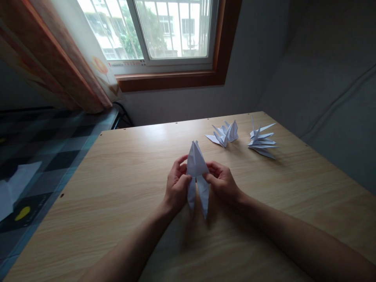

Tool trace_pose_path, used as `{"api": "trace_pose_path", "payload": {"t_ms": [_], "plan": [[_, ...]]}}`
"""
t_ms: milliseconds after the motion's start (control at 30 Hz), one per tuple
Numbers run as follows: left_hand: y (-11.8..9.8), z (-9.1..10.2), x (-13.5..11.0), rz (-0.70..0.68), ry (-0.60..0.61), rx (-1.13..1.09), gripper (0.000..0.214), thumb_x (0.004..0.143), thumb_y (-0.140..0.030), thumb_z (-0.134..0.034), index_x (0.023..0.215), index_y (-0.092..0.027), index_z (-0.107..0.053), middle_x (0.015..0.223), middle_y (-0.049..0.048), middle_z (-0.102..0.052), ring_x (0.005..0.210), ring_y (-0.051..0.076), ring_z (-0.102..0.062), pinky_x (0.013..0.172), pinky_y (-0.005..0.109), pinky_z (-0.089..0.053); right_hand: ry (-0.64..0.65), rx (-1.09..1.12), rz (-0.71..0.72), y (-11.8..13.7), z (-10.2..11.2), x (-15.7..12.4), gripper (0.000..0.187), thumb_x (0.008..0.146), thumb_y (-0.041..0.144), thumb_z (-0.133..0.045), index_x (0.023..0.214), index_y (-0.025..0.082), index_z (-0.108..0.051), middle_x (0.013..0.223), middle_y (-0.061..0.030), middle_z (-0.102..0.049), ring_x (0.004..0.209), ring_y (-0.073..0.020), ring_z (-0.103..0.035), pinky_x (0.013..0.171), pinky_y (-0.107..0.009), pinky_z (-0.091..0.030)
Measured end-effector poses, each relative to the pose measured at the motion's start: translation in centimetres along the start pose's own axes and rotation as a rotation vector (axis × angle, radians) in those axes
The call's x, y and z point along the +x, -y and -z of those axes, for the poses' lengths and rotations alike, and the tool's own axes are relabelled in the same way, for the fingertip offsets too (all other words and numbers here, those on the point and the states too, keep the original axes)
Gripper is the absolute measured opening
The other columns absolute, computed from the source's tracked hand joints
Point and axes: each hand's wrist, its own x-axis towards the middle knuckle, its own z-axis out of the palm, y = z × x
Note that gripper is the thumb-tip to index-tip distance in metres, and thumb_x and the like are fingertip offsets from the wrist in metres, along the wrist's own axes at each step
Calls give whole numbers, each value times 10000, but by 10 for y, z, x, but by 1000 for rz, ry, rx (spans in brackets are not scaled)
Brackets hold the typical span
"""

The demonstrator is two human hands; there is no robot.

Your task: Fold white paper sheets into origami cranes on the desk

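A folded white origami paper [196, 160] is held upright between my two hands above the wooden table. Its top narrows to a point, and two separate pointed flaps hang down from its lower half. My left hand [178, 182] pinches its left edge, thumb on the front face near the middle fold. On the opposite edge, my right hand [221, 181] grips it the same way, with the thumb beside the right flap. The fingers behind the paper are partly hidden.
On the wooden table [135, 168], a cluster of folded white paper pieces [225, 134] lies beyond my hands, and another spiky cluster [262, 141] sits farther right. White sheets [22, 182] rest on the checked cloth [67, 137] at left. A window [176, 29] and curtain [58, 51] stand behind.
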Motion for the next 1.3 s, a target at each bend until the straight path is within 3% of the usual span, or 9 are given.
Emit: {"api": "trace_pose_path", "payload": {"t_ms": [133, 233, 367, 500, 733, 1000, 1167, 1300], "plan": [[0, 2, 3, 52, 11, -72, 478, 558, -134, -563, 1034, -165, -592, 791, 11, -669, 647, 145, -576, 569, 235, -419, -37, -10, -12, 4, 2, 2, 133, 734, 235, -662, 861, 193, -661, 797, -13, -706, 728, -175, -660, 718, -305, -521], [-3, 3, 4, 110, 96, -82, 417, 525, -117, -618, 940, -156, -609, 782, 14, -666, 686, 154, -583, 602, 237, -426, -20, -21, -39, 7, 4, 2, 116, 723, 259, -687, 807, 186, -654, 752, -4, -690, 690, -162, -634, 658, -279, -498], [-6, 5, 4, 167, 202, -119, 431, 498, -96, -628, 924, -161, -609, 771, 6, -653, 667, 145, -573, 595, 235, -429, 37, -9, -95, 9, 4, 3, 136, 700, 261, -718, 787, 180, -651, 719, 3, -683, 644, -145, -614, 619, -266, -485], [-6, 5, 4, 203, 212, -130, 422, 494, -103, -632, 911, -163, -605, 725, 7, -632, 615, 143, -543, 546, 239, -412, 34, -2, -97, 10, 3, 3, 156, 700, 278, -730, 790, 184, -643, 708, 4, -675, 645, -147, -615, 623, -271, -485], [-6, 2, 2, 192, 93, -147, 388, 492, -104, -591, 876, -161, -597, 761, 5, -635, 666, 145, -559, 587, 238, -434, -33, 49, -82, 7, 5, 4, 184, 682, 299, -752, 789, 191, -647, 741, -6, -682, 700, -167, -625, 668, -291, -498], [7, 7, 10, 28, -81, -35, 250, 626, -240, -777, 748, -160, -574, 677, -26, -611, 608, 99, -557, 584, 213, -433, -168, 81, -47, -3, 8, 7, 198, 729, 318, -730, 852, 207, -620, 712, 10, -636, 637, -145, -580, 575, -263, -461], [5, 6, 10, -22, -126, 45, 290, 680, -306, -781, 803, -180, -552, 605, -51, -579, 492, 78, -517, 461, 187, -385, -241, 48, -23, 0, 8, 6, 356, 705, 298, -750, 987, 227, -545, 680, 54, -594, 539, -112, -549, 461, -219, -415], [-2, 2, 8, -1, -172, 55, 341, 674, -296, -781, 864, -209, -510, 628, -65, -593, 476, 79, -523, 439, 178, -380, -193, 69, -11, 1, 6, 6, 457, 657, 232, -771, 1030, 249, -509, 858, 31, -635, 593, -110, -600, 463, -207, -429]]}}
